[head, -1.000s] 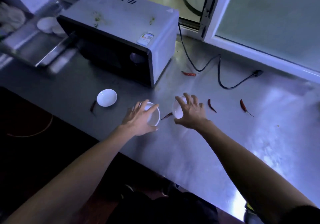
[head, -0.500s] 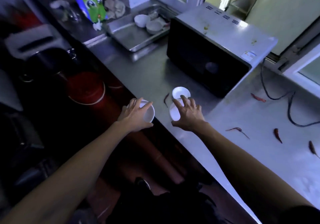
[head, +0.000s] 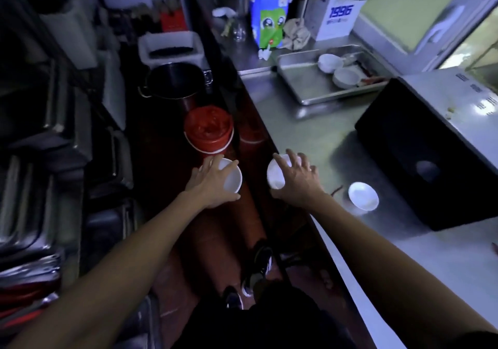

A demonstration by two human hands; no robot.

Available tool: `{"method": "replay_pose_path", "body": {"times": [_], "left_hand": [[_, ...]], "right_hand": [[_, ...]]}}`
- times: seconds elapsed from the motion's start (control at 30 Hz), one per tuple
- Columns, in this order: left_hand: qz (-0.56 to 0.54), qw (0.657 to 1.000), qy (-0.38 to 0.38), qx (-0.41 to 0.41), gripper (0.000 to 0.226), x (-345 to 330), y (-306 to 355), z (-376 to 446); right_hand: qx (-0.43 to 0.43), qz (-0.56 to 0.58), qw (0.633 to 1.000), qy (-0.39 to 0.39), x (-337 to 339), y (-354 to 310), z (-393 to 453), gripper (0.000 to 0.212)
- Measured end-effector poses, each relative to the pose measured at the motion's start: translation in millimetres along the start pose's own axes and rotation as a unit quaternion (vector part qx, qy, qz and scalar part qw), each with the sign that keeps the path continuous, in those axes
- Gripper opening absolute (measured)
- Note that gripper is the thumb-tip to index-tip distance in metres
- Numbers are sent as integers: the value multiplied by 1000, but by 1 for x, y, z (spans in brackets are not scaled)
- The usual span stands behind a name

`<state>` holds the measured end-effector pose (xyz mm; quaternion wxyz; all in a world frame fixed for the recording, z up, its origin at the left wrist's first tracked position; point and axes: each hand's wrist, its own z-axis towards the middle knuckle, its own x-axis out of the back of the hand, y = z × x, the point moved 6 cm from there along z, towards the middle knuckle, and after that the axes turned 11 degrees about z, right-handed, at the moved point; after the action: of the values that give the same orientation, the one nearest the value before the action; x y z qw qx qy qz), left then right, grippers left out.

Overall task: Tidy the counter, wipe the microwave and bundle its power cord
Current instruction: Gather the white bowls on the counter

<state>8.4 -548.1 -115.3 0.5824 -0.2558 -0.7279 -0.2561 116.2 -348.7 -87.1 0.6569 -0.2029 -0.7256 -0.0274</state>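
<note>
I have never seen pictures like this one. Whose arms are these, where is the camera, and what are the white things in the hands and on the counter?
The camera is worn on a person's head and looks forward and down, so the two arms you see are that person's own. There is no machine here, only bare hands.

The left hand grips a small white bowl from above; the right hand grips a second white bowl the same way. Both bowls are carried near the counter's edge.

On the steel counter lies a white saucer in front of the microwave, with a dried red chili beside it. Further back stands a metal tray that holds two more bowls.
</note>
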Motion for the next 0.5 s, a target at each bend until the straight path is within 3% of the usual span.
{"method": "replay_pose_path", "body": {"times": [0.23, 0.5], "left_hand": [[25, 999, -8, 43, 102, 1, -52, 31], [51, 997, -42, 47, 102, 22, -79, 124]], "right_hand": [[54, 20, 998, -29, -21, -33, 73, 103], [45, 73, 996, -24, -13, -17, 183, 101]]}}
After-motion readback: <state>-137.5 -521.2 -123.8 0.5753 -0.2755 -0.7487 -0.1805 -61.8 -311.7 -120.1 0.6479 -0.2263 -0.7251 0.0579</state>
